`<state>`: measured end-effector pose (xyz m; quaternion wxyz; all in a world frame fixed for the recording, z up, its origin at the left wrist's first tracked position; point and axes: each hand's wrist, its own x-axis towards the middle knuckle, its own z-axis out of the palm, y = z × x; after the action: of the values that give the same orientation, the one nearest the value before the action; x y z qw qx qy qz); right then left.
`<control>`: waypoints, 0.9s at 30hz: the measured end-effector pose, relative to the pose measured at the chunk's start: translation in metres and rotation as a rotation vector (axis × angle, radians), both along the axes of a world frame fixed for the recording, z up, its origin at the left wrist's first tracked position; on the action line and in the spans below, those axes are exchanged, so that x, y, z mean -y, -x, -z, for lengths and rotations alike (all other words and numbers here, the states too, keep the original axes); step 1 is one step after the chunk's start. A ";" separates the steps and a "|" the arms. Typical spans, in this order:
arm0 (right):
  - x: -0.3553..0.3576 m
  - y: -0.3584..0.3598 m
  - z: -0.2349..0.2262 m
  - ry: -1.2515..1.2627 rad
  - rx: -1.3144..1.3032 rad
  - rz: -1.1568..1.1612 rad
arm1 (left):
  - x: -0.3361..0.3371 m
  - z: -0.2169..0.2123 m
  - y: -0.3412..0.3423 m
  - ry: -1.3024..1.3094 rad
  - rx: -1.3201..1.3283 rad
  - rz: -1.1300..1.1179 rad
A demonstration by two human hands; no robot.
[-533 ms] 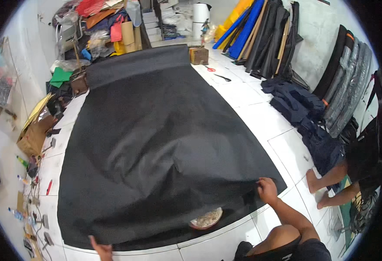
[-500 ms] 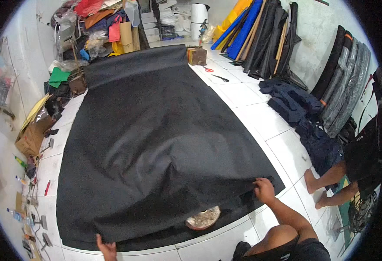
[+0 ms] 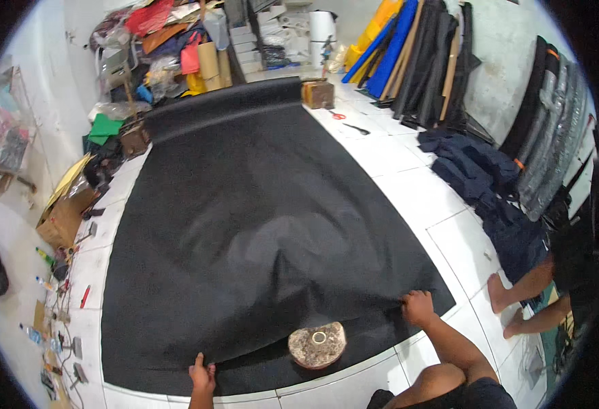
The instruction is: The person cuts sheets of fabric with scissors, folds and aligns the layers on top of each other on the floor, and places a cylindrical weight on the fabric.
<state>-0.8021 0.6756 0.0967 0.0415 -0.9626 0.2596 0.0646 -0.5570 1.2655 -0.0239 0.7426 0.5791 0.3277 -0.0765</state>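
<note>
A wide sheet of black fabric (image 3: pixel 245 204) covers much of the tiled floor, with raised folds across its middle. At its near right, my right hand (image 3: pixel 419 308) is closed on the edge of the upper layer. My left hand (image 3: pixel 202 373) pinches that same edge at the near left, index finger pointing up. Between the hands, a rough, speckled stone-like weight (image 3: pixel 318 345) with a pale ring on top rests on the lower black layer. The fabric's upper edge lies just behind it. Toward the far end, the fabric leads into a thick roll (image 3: pixel 224 102).
A rusty block (image 3: pixel 318 95) stands by the roll's right end, near red-handled scissors (image 3: pixel 338 114) and a black tool (image 3: pixel 356 129). Dark cloth (image 3: pixel 473 174) is heaped at right, beside another person's bare feet (image 3: pixel 504 310). Cables and a red pen (image 3: pixel 85 296) lie left.
My left hand has moved right and farther from me with the fabric edge. More of the weight now shows as the upper layer draws back. The whole view has shifted slightly.
</note>
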 end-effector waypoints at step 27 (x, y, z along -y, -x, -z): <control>-0.208 -0.007 -0.045 -0.413 0.133 -1.078 | 0.002 0.005 0.031 -0.010 -0.089 0.171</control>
<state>-0.7953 0.8832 0.1414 0.2061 -0.9328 -0.2883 0.0653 -0.5884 1.2637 -0.0286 0.7151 0.6046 0.3104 -0.1636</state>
